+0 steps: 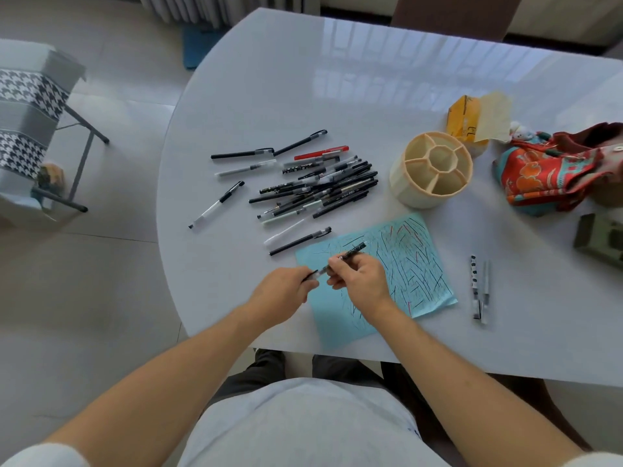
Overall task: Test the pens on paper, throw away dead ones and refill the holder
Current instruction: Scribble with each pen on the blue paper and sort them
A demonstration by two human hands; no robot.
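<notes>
Two hands on one pen, that's where you are in the head view. Your right hand is pinching the black pen by its barrel above the blue paper, and your left hand is curled round what looks like its cap at the near end. Whether the cap's coming off or going back on, I can't tell.

So you're mid-test, I'd guess. The paper's already covered in scribbles, the big pile of pens sits just beyond it, and two pens lie apart on the right, maybe the duds. The beige pen holder has nothing in its compartments, so refilling hasn't started.

Next you'll need the tip bare and angled onto a clean patch near the bottom edge.
</notes>
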